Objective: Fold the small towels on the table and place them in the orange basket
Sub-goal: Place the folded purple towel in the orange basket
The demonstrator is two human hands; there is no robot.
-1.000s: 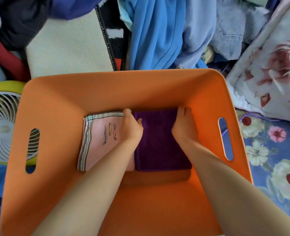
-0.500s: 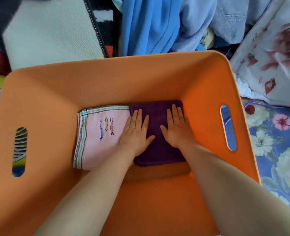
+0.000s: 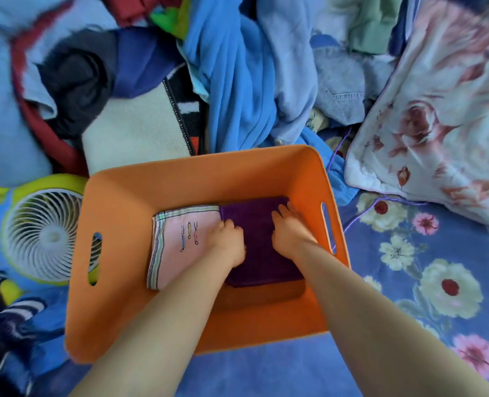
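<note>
Bedding of blue floral fabric (image 3: 409, 296) is spread under the orange plastic basket (image 3: 117, 253). Two folded towels are laid side by side inside: a purple terry one (image 3: 257, 253) and a pink striped-edge one (image 3: 177, 239). The purple towel is pressed by the right hand (image 3: 290, 233), fingers extended, and touched by the left hand (image 3: 229, 242), fingers curled under.

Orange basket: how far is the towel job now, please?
Done: a folded pink towel and a folded purple towel lie side by side on the floor of the orange basket. In hand: the left hand and right hand rest on the purple towel. Left: I cannot pick out further small towels in the heap of laundry behind.
</note>
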